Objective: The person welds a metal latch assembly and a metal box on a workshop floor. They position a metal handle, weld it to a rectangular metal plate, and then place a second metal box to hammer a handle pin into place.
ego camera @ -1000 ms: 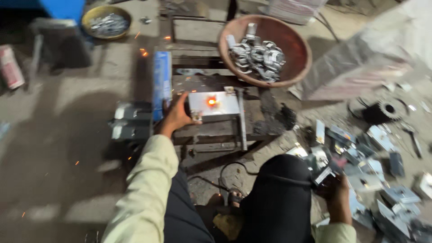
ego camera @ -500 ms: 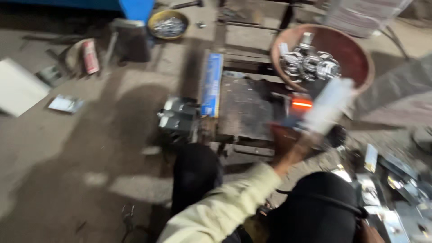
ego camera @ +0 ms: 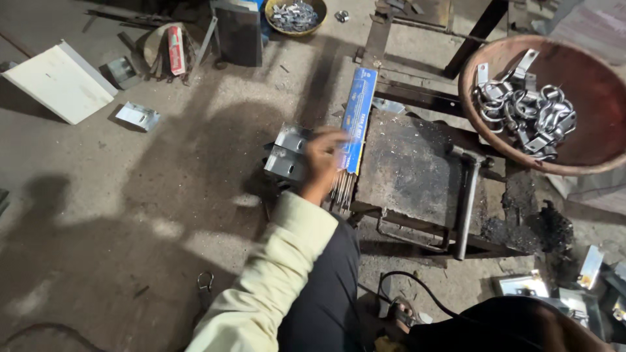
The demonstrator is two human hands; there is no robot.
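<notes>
My left hand reaches out in a pale yellow sleeve and looks blurred. Its fingers lie over the lower end of a long blue pack of welding rods, from which bare rod ends stick out. Right beside the hand, to the left, is a stack of grey metal brackets. Whether the fingers close on anything is unclear. The pack lies along the left edge of a dark steel work plate. My right hand is out of view.
A brown bowl holding shiny metal rings and brackets sits at the upper right. A metal bar lies on the plate's right side. On the floor are a white board, a loose bracket, a yellow bowl of parts and a black cable.
The view has swung left. My left hand left the glowing piece on the plate and moved to the blue rod pack at the plate's left edge. The glowing piece is gone from view.
</notes>
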